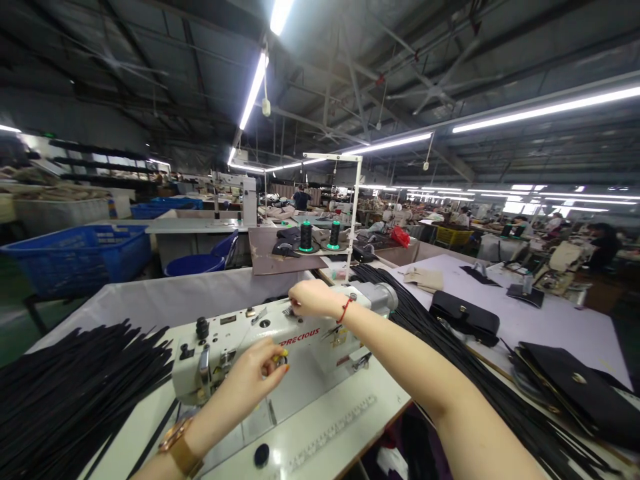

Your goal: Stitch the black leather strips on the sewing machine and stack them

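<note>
A white sewing machine (250,333) with red "PRECIOUS" lettering stands on its pale table, right in front of me. Before its arm, my left hand (257,367) is closed in a pinch on a small round metal piece (283,361) resembling a bobbin. My right hand (315,298) reaches over the top of the machine, fingers bent down onto a small fitting there. Those fingertips are partly hidden, and what they pinch cannot be made out. The needle end of the machine lies left of my left hand, partly behind my wrist.
Bundles of black straps (60,380) lie at the left, and more straps (450,360) run down the right. Black thread spools (306,237) stand behind the machine beneath a white thread stand (356,207). Black bags (465,317) rest on the right-hand table. A blue crate (85,257) sits far left.
</note>
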A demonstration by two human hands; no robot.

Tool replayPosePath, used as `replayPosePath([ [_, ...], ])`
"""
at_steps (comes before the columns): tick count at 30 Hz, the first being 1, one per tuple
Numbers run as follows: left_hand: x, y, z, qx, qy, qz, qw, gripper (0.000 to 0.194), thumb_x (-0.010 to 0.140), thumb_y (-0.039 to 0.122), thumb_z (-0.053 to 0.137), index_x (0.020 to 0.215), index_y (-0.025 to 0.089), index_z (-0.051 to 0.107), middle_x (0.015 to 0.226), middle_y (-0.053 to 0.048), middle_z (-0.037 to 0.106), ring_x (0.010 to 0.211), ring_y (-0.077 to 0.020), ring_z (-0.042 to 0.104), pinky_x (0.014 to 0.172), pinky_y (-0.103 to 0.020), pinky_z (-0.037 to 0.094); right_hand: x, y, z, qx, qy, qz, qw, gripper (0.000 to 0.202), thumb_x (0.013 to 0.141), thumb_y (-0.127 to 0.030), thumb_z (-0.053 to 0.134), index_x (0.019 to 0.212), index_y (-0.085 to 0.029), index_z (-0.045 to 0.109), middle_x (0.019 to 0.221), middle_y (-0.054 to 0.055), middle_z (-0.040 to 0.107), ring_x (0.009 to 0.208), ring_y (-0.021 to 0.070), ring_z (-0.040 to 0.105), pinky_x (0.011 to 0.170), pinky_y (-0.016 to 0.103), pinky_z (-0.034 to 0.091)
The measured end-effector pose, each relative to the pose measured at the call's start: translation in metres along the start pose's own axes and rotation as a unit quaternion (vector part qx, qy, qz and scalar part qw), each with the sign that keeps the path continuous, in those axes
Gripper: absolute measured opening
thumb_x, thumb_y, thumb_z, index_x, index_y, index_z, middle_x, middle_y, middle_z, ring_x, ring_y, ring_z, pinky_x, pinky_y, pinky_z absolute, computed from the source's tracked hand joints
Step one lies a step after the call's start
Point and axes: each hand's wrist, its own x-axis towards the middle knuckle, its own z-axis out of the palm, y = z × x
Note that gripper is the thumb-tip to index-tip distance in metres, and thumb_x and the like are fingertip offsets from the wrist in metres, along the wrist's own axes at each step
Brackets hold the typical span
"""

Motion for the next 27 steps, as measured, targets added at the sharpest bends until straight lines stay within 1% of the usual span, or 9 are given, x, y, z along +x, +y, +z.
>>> replayPosePath([
  [4,-0.002,-0.002,-0.001,-0.005,-0.001,-0.007,1.0,0.015,0.083,0.024,0.054,0.091,0.016,0.065,0.083,-0.004,0.058,0.065,-0.0161,0.061,0.063,-0.027,0.049,-0.013,0.001,0.004,0.009,0.006,-0.025,1.0,0.017,0.078,-0.019,0.06,0.085,-0.014,0.075,0.093,0.015,0.076,0.084,0.0266,0.071,0.069,0.029,0.049],
  [6,-0.002,-0.001,-0.001,-0.005,-0.001,-0.007,1.0,0.015,0.084,0.024,0.054,0.091,0.017,0.065,0.083,-0.004,0.058,0.066,-0.0165,0.061,0.063,-0.028,0.049,-0.015,0.011,0.006,0.022,0.025,-0.035,0.999,0.02,0.082,-0.017,0.055,0.089,-0.013,0.074,0.103,0.015,0.074,0.089,0.0254,0.07,0.071,0.028,0.048],
  [9,-0.003,0.0,-0.001,-0.001,0.0,-0.012,1.0,0.015,0.084,0.024,0.054,0.092,0.017,0.065,0.084,-0.004,0.058,0.067,-0.017,0.061,0.063,-0.028,0.048,-0.007,0.026,0.012,0.055,0.042,-0.063,0.996,0.023,0.086,-0.018,0.055,0.101,-0.018,0.073,0.117,0.007,0.071,0.102,0.0197,0.066,0.078,0.023,0.046],
  [13,-0.002,-0.006,0.0,-0.003,-0.002,-0.021,1.0,0.016,0.084,0.025,0.053,0.091,0.017,0.065,0.085,-0.004,0.058,0.068,-0.0167,0.061,0.063,-0.028,0.048,0.0,0.039,0.024,0.087,0.041,-0.06,0.994,0.016,0.08,-0.019,0.065,0.092,-0.02,0.075,0.102,0.004,0.075,0.095,0.018,0.067,0.076,0.022,0.045],
  [15,-0.001,-0.01,0.002,-0.009,-0.006,-0.022,1.0,0.016,0.084,0.026,0.053,0.091,0.017,0.065,0.084,-0.004,0.058,0.068,-0.0163,0.06,0.063,-0.027,0.048,0.0,0.045,0.03,0.099,0.045,-0.036,0.993,0.011,0.078,-0.021,0.068,0.087,-0.02,0.075,0.095,0.004,0.076,0.089,0.0185,0.067,0.073,0.023,0.044],
  [19,-0.002,-0.014,0.003,-0.015,-0.017,-0.026,0.999,0.017,0.085,0.026,0.053,0.092,0.016,0.064,0.086,-0.004,0.057,0.069,-0.0163,0.06,0.065,-0.028,0.048,-0.003,0.058,0.043,0.125,0.062,0.056,0.989,0.012,0.084,-0.022,0.063,0.084,-0.015,0.074,0.093,0.009,0.074,0.084,0.0194,0.067,0.072,0.029,0.047],
  [23,-0.003,-0.016,0.002,-0.017,-0.018,-0.028,0.999,0.018,0.086,0.027,0.053,0.094,0.016,0.064,0.086,-0.004,0.056,0.069,-0.0167,0.06,0.065,-0.029,0.048,-0.01,0.078,0.049,0.176,0.066,0.109,0.976,0.015,0.08,-0.027,0.071,0.091,-0.016,0.073,0.085,0.003,0.074,0.079,0.0172,0.067,0.073,0.031,0.05],
  [25,-0.003,-0.018,0.002,-0.024,-0.019,-0.029,0.999,0.018,0.085,0.028,0.053,0.093,0.015,0.064,0.085,-0.004,0.056,0.069,-0.017,0.061,0.064,-0.029,0.049,-0.017,0.092,0.046,0.195,0.099,0.148,0.965,0.022,0.082,-0.028,0.07,0.1,-0.016,0.072,0.094,0.005,0.074,0.088,0.019,0.067,0.078,0.031,0.049],
  [27,-0.003,-0.018,0.003,-0.032,-0.02,-0.03,0.999,0.018,0.085,0.028,0.054,0.093,0.016,0.065,0.085,-0.004,0.056,0.069,-0.0172,0.061,0.064,-0.029,0.049,-0.026,0.109,0.041,0.205,0.145,0.207,0.946,0.025,0.09,-0.027,0.06,0.11,-0.014,0.068,0.107,0.009,0.072,0.099,0.0212,0.065,0.084,0.035,0.048],
])
